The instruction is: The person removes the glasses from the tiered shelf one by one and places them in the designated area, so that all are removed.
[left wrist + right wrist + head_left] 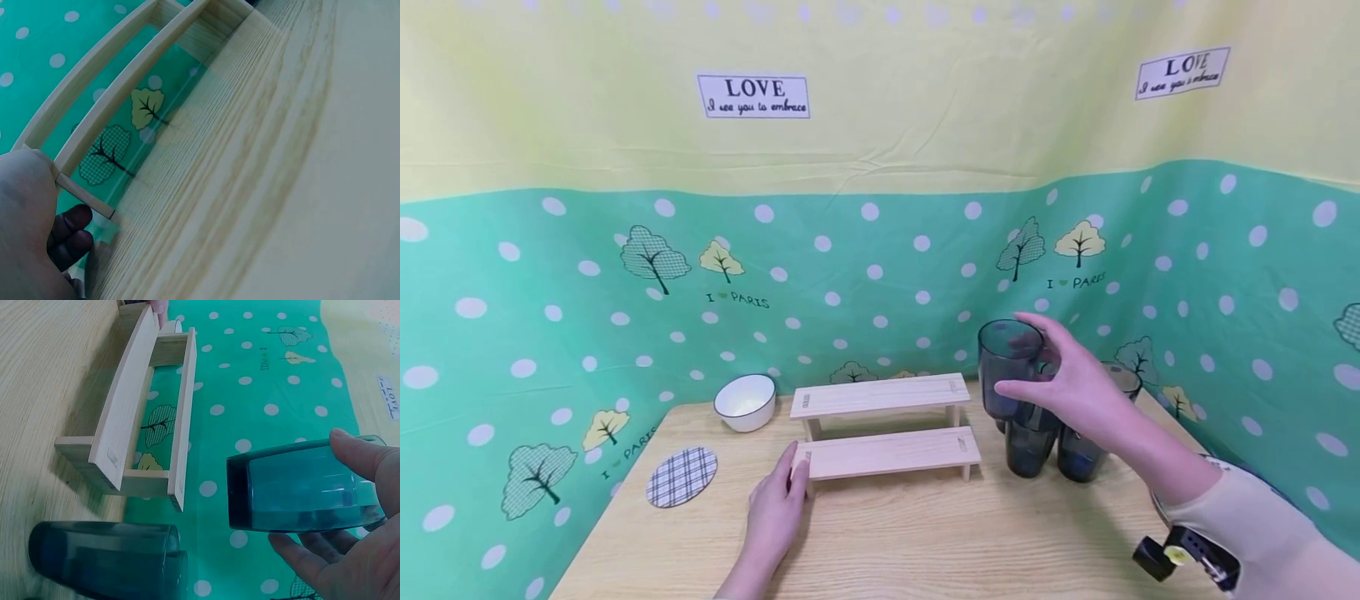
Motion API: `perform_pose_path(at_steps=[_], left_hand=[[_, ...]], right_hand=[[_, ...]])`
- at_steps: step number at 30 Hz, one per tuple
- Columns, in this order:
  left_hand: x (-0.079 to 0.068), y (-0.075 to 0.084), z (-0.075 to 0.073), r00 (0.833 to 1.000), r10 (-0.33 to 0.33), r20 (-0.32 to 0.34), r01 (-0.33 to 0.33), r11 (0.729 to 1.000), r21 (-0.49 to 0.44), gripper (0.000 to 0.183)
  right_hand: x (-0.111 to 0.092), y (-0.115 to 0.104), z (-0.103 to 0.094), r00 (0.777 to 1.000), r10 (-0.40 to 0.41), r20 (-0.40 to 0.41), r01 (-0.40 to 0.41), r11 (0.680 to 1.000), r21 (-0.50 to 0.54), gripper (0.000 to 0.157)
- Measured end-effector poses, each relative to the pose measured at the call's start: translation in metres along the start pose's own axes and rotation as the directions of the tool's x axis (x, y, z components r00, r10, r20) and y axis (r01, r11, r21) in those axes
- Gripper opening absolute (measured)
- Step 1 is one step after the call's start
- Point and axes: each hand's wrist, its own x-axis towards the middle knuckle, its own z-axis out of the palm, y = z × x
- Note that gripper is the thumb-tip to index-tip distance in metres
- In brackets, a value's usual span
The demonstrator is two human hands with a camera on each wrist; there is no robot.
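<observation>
My right hand (1078,387) grips a dark tinted tumbler (1002,371), thumb on one side and fingers on the other. The tumbler is upright and raised, right of a two-tier wooden shelf (887,454). In the right wrist view this tumbler (300,487) is apart from the shelf, and another tumbler (103,556) stands on the table. My left hand (777,504) holds the left end of the shelf's lower tier. From the left wrist, the left hand (31,219) is at the shelf's end beside a leg, its fingers partly in shadow.
Several more dark tumblers (1028,448) stand close together on the wooden table (910,542) under the right hand. A white bowl (747,404) and a checked round mat (682,477) are at left. Behind hangs a patterned curtain (872,275). A plate's rim shows partly beneath the right forearm.
</observation>
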Motion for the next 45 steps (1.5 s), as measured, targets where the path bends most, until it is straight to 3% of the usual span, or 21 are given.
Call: perform_pose_path(at_steps=[30, 45], left_hand=[[0.0, 0.0, 0.001, 1.0, -0.017, -0.007, 0.017, 1.0, 0.001, 0.061], [0.001, -0.001, -0.001, 1.0, -0.011, 0.013, 0.011, 1.0, 0.01, 0.063]], right_hand=[[-0.024, 0.035, -0.052, 0.996, 0.052, -0.066, -0.057, 0.995, -0.077, 0.118], [-0.051, 0.084, -0.101, 0.977, 0.154, -0.145, -0.17, 0.979, -0.11, 0.123]])
